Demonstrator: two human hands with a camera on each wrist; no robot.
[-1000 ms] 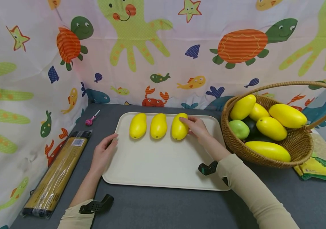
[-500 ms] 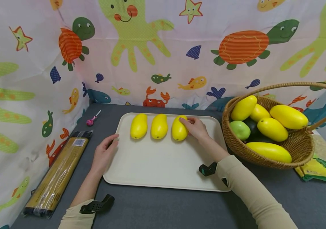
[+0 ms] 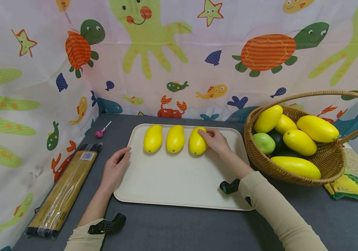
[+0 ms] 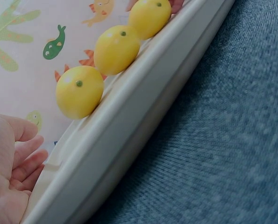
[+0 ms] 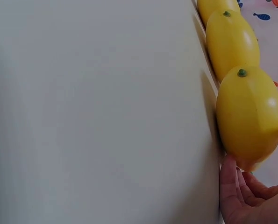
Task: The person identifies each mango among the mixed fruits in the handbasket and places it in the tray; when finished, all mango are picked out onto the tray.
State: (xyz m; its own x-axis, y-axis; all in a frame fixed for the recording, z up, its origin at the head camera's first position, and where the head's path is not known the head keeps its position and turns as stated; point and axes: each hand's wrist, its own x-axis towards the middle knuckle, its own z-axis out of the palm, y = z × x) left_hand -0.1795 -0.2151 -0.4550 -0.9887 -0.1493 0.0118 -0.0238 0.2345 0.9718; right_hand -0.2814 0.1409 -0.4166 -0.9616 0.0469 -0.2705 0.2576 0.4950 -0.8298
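Observation:
Three yellow mangoes lie in a row along the far side of a cream tray (image 3: pixel 179 181): a left mango (image 3: pixel 153 138), a middle mango (image 3: pixel 175 139) and a right mango (image 3: pixel 197 143). My right hand (image 3: pixel 218 141) holds the right mango, thumb on its top and fingers at its right side; in the right wrist view fingertips touch the lower end of this mango (image 5: pixel 249 114). At the tray's left edge my left hand (image 3: pixel 115 169) rests with loosely bent fingers, fingertips by the rim. The left wrist view shows that hand (image 4: pixel 12 168) holding nothing.
A wicker basket (image 3: pixel 260 167) with a tall handle stands right of the tray, holding several yellow fruits, a green one and dark ones. Behind it lies a yellow-green bag (image 3: pixel 355 181). On the left are a long plastic-wrapped pack (image 3: pixel 64 191) and a pink lollipop (image 3: pixel 99 134).
The head view has shifted very slightly. Both hands and the mangoes keep their places on the tray.

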